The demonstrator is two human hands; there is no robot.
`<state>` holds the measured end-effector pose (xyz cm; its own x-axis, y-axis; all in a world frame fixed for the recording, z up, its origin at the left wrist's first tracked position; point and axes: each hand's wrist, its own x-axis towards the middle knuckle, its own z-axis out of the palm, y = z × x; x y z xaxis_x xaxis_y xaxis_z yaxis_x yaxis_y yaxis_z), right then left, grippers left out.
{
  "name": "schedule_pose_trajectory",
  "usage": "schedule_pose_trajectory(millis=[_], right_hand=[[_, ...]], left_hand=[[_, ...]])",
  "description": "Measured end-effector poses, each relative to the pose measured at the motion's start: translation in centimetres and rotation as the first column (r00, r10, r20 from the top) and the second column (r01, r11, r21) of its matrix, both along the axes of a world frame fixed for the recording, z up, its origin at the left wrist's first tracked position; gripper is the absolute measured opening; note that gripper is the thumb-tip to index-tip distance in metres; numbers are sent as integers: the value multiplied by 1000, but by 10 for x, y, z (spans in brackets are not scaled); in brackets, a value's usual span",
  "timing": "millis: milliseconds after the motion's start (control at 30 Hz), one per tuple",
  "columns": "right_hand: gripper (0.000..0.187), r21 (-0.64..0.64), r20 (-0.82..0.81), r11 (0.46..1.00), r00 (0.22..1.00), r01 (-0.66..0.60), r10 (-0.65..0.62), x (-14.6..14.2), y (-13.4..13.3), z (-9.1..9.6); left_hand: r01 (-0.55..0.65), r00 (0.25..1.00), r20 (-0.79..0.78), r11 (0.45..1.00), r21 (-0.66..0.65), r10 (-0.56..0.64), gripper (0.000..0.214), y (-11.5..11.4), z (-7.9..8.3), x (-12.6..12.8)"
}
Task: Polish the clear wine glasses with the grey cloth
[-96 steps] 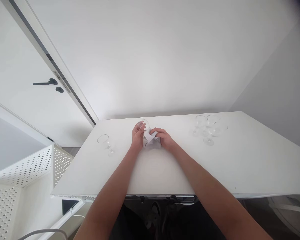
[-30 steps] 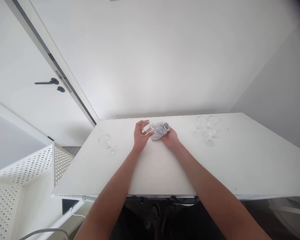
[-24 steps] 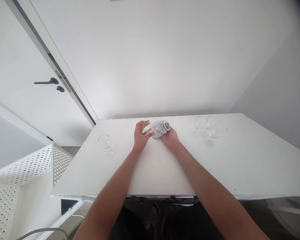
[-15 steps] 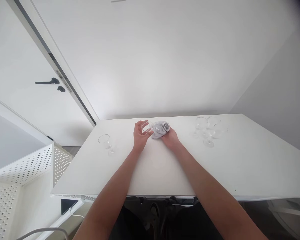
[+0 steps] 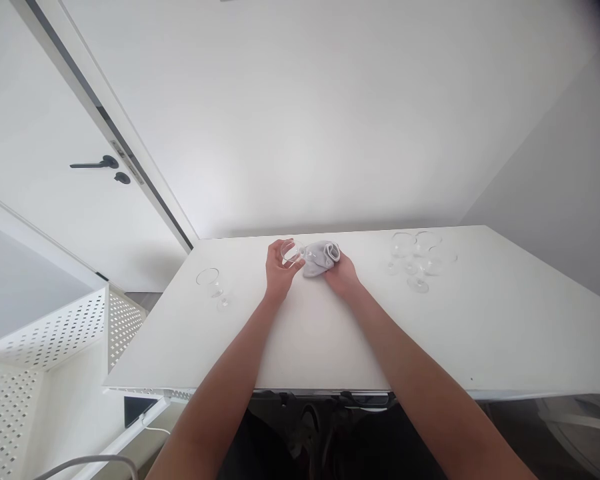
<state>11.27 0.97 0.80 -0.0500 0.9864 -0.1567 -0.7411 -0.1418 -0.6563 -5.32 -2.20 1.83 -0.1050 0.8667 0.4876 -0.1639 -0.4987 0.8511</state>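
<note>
My left hand (image 5: 280,272) is wrapped round the bowl of a clear stemmed glass (image 5: 291,251), tilted on its side over the white table. Toward the right, the glass's stem and foot lie against a grey cloth (image 5: 316,260). My right hand (image 5: 343,272) grips this bunched cloth from the right, its fingers mostly hidden behind it. The cloth has a rolled, open end facing right. Both hands are close together near the table's far edge.
One stemmed glass (image 5: 211,283) stands on the left of the white table (image 5: 320,333). A group of clear stemmed glasses (image 5: 417,257) stands at the right. A wall (image 5: 320,133) rises behind the table, and a door with a black handle (image 5: 95,164) is at the left.
My left hand and the glass have shifted very slightly left. The cloth and my right hand stay almost in place, both grips unchanged.
</note>
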Motion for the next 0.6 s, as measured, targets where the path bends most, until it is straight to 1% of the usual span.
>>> schedule_pose_trajectory(millis=[67,167,300,333,433,467,533,600], right_hand=[[15,-6,6,1000,1000,-2,2,1,0,-1],[16,-22,25,999,999,-27,28,2,1,-2],[12,16,18,996,996,88,-89,2,4,-2],[11,7,22,996,996,92,-92,1,4,-3],[13,-24,38,999,999,29,-28,1,3,-3],[14,-18,52,999,998,33,-32,1,2,-3],[15,31,133,994,986,100,-104,4,-1,-1],[14,128,286,978,938,164,-195,7,-5,2]], left_hand=[[12,1000,-16,1000,-11,-12,59,0,0,0],[-1,1000,-22,1000,-20,0,58,0,1,-1],[-5,1000,0,1000,-11,5,57,0,2,-2],[-1,1000,4,1000,-10,1,57,0,2,-2],[-9,1000,8,1000,-14,9,57,0,1,-2],[-22,1000,7,1000,-16,22,57,1,1,-3],[-53,999,3,998,-27,54,58,1,0,-3],[-85,996,2,996,-36,86,58,2,0,-4]])
